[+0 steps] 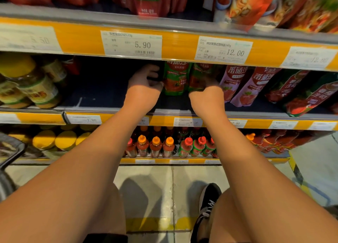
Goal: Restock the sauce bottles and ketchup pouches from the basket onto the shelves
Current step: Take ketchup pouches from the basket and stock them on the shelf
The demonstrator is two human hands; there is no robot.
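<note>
Both arms are reaching into the middle shelf [109, 104], under the 5.90 and 12.00 price tags. My left hand [144, 83] is curling its fingers at the left edge of a green ketchup pouch [174, 78]; it looks like a grip, but the contact itself is in shadow. My right hand [206, 94] is closing on the bottom of the second green pouch [198, 76] just beside it, fingers hidden behind the pouch. Pink-labelled pouches [236, 83] are leaning at the right. I am squaring the green pair upright, labels forward. Best done by pushing them back together, keeping bases flat on the shelf deck so neither slumps into the bare stretch at the left. Basket handle [12, 155] showing at frame's left edge.
</note>
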